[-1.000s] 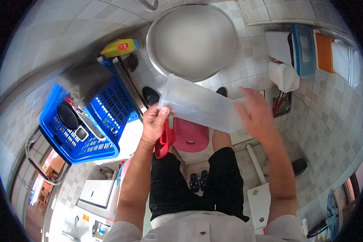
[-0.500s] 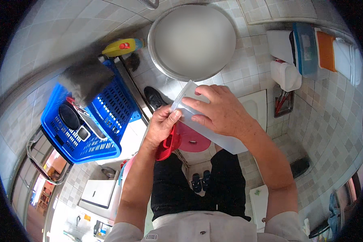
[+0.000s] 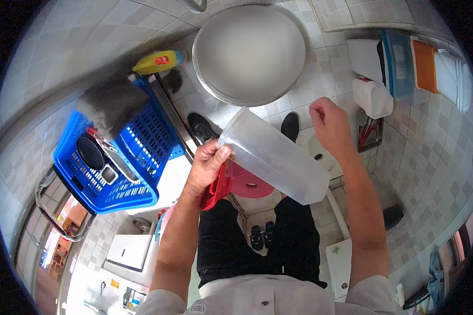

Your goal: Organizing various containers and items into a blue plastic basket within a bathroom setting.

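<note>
My left hand (image 3: 209, 165) is closed around the rim of a tall, clear plastic pitcher (image 3: 276, 157). The pitcher lies tilted across my front, its rim at the upper left and its base at the lower right. Just below that hand hangs a red plastic piece (image 3: 215, 191), shaped like a handle or lid; I cannot tell whether it is joined to the pitcher. My right hand (image 3: 330, 126) is off the pitcher, to its right, with fingers curled in and nothing visible in them. Ahead on the floor stands a large round metal basin (image 3: 196, 63), with a pale, cloudy inside.
At left, a blue basket (image 3: 147, 197) holds pans and utensils. Behind it stands a yellow bottle (image 3: 155, 62). Plastic containers (image 3: 397, 65) line the right wall, beside a small metal tray (image 3: 376, 144). Under the pitcher is a round pink object (image 3: 252, 184). A floor toilet (image 3: 320, 149) is at right.
My right hand has left the pitcher and moved right, its fingers now curled in. The pitcher has turned slightly in my left hand, showing more of its side.
</note>
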`<state>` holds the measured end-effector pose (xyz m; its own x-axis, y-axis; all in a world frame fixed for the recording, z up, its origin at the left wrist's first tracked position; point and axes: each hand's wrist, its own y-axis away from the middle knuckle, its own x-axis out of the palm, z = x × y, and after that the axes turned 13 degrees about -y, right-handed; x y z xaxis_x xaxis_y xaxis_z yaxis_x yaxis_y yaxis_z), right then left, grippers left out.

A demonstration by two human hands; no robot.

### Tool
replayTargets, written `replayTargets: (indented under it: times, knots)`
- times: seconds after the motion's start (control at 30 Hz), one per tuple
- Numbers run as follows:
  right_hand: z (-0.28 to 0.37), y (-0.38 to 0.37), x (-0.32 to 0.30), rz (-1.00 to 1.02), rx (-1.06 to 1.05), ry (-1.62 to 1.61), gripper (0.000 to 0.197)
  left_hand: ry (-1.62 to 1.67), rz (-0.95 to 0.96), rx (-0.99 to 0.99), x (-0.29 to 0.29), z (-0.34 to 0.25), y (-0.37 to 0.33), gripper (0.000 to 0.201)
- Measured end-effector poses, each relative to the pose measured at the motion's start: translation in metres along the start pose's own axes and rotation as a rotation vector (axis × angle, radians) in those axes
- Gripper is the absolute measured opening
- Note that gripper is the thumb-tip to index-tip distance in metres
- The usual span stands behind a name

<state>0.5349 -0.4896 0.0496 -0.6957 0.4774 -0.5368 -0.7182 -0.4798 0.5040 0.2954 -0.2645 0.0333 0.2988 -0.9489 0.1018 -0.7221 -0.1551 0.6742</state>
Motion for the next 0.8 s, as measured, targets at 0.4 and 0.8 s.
replayTargets:
  times: [0.4,0.8]
  knots:
    - [0.007,0.025,-0.039,-0.073,0.255,-0.095,0.051,0.281,0.019,-0.055,-0.003,-0.010,0.022,0.039]
    - [-0.020,0.048,-0.053,-0.126,0.559,0.009,0.041,0.529,0.002,0.052,0.003,0.016,0.016,0.034]
